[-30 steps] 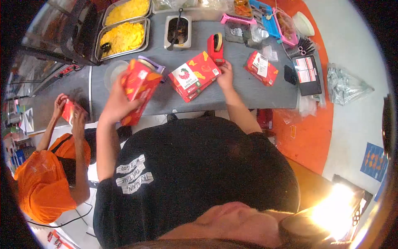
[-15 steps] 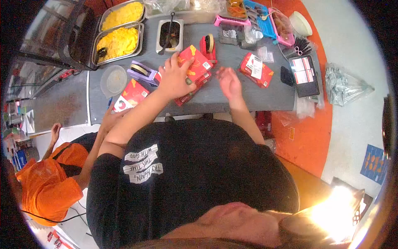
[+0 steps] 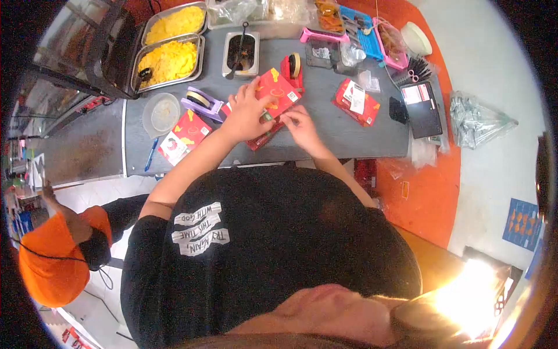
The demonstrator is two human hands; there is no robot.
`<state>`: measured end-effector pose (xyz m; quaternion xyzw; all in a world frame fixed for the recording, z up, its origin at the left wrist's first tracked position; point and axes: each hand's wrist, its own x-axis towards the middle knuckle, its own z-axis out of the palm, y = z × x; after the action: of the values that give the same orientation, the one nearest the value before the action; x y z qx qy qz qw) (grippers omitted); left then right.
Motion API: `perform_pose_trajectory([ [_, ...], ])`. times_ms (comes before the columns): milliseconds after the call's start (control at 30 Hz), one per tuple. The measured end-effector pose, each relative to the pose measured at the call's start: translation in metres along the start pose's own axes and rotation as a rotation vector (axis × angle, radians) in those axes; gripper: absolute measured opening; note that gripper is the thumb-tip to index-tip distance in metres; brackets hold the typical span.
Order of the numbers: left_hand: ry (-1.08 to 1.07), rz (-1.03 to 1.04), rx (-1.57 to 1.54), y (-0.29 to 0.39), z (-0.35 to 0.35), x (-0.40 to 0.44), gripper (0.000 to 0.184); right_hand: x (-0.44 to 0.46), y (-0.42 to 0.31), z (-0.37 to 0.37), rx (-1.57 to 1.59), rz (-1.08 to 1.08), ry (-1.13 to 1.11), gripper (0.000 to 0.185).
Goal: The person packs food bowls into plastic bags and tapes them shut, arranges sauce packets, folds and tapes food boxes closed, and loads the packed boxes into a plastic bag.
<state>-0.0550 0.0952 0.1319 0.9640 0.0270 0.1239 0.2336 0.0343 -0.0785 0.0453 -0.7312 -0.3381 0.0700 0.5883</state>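
Observation:
A red cardboard box (image 3: 280, 90) with yellow patterns lies on the grey table, at the middle. My left hand (image 3: 249, 115) grips its left side, fingers over the top and thumb at the near edge. Another red box (image 3: 260, 141) shows partly beneath it, mostly hidden by my hands. My right hand (image 3: 302, 131) has its fingertips pinched together at the near right edge of the upper box. Just behind the box stands a red tape dispenser (image 3: 293, 72). To the left are a purple tape dispenser (image 3: 201, 103) and a red box with a white label (image 3: 186, 136).
A labelled red box (image 3: 356, 103) lies to the right, near a black phone (image 3: 398, 109). Trays of yellow food (image 3: 168, 63), a metal container of dark sauce (image 3: 241, 53) and a plastic bowl (image 3: 161, 114) stand at the left and back. A person in orange (image 3: 58, 262) is at lower left.
My right hand has moved left from beside the box to its near right edge, fingers now pinched. The other person's hand has left the labelled box at left, and that person has moved away.

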Motion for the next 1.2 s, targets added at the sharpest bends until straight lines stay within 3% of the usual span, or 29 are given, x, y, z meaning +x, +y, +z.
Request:
perform_pose_trajectory([
  [67, -0.053, 0.056, 0.025, 0.000, 0.001, -0.003, 0.055, 0.009, 0.010, -0.009, -0.270, -0.255, -0.023, 0.020],
  [100, -0.074, 0.044, 0.019, -0.001, -0.001, -0.001, 0.053, 0.012, 0.007, -0.016, -0.273, -0.258, -0.025, 0.020],
  [167, -0.089, 0.032, 0.016, 0.000, -0.001, -0.001, 0.051, 0.020, -0.001, -0.031, -0.665, 0.112, -0.174, 0.023],
  [200, -0.082, 0.012, 0.013, 0.003, 0.001, -0.002, 0.051, 0.019, 0.015, -0.037, -0.664, 0.108, -0.171, 0.023],
  [267, -0.069, -0.003, 0.015, 0.006, -0.002, -0.001, 0.051, 0.018, 0.061, -0.048, -0.051, 0.329, -0.009, 0.019],
  [300, -0.089, -0.018, 0.002, 0.007, -0.007, -0.001, 0.052, 0.022, 0.062, -0.052, -0.051, 0.326, -0.008, 0.019],
  [367, -0.117, -0.034, -0.012, 0.004, -0.010, -0.002, 0.053, 0.024, 0.066, -0.058, 0.473, 0.787, 0.256, 0.035],
  [500, 0.082, -0.049, -0.351, -0.007, -0.036, -0.010, 0.047, 0.050, 0.080, -0.028, 0.457, 0.710, 0.180, 0.056],
  [567, 0.174, -0.039, -0.340, -0.019, -0.050, -0.023, 0.043, 0.061, 0.101, -0.011, 0.244, 0.303, 0.107, 0.063],
  [600, 0.201, -0.079, -0.313, -0.024, -0.058, -0.033, 0.043, 0.065, 0.137, -0.005, 0.129, 0.268, 0.067, 0.076],
  [633, 0.224, -0.111, -0.293, -0.028, -0.066, -0.044, 0.043, 0.067, 0.084, -0.009, 0.145, 0.320, 0.104, 0.083],
  [667, 0.256, -0.149, -0.282, -0.030, -0.074, -0.055, 0.042, 0.069, 0.053, -0.015, -0.034, 0.400, 0.120, 0.083],
  [700, 0.294, -0.137, -0.228, -0.038, -0.078, -0.067, 0.041, 0.068, 0.061, -0.015, -0.172, 0.314, 0.168, 0.082],
  [733, 0.295, -0.184, -0.195, -0.043, -0.081, -0.081, 0.040, 0.071, 0.060, -0.018, -0.122, 0.367, 0.178, 0.078],
  [833, 0.327, -0.367, -0.148, -0.074, -0.076, -0.132, 0.037, 0.084, 0.119, -0.031, -0.316, 0.401, 0.284, 0.068],
  [900, 0.345, -0.508, -0.155, -0.091, -0.069, -0.165, 0.034, 0.093, 0.142, -0.046, -0.256, 0.252, 0.062, 0.047],
  [933, 0.339, -0.499, -0.155, -0.101, -0.066, -0.181, 0.034, 0.102, 0.127, -0.053, -0.256, 0.255, 0.072, 0.047],
  [1000, 0.235, -0.622, -0.073, -0.115, -0.060, -0.206, 0.033, 0.126, 0.072, -0.070, 0.081, 0.840, -0.324, 0.039],
  [1067, 0.235, -0.615, -0.076, -0.118, -0.053, -0.218, 0.033, 0.134, 0.098, -0.065, -0.008, 0.862, -0.355, 0.037],
  [1167, 0.226, -0.621, -0.070, -0.108, -0.055, -0.216, 0.034, 0.129, 0.108, -0.074, 0.175, 0.965, -0.348, 0.027],
  [1200, 0.211, -0.624, -0.062, -0.106, -0.058, -0.214, 0.034, 0.109, 0.095, -0.088, 0.432, 0.774, -0.290, 0.024],
])
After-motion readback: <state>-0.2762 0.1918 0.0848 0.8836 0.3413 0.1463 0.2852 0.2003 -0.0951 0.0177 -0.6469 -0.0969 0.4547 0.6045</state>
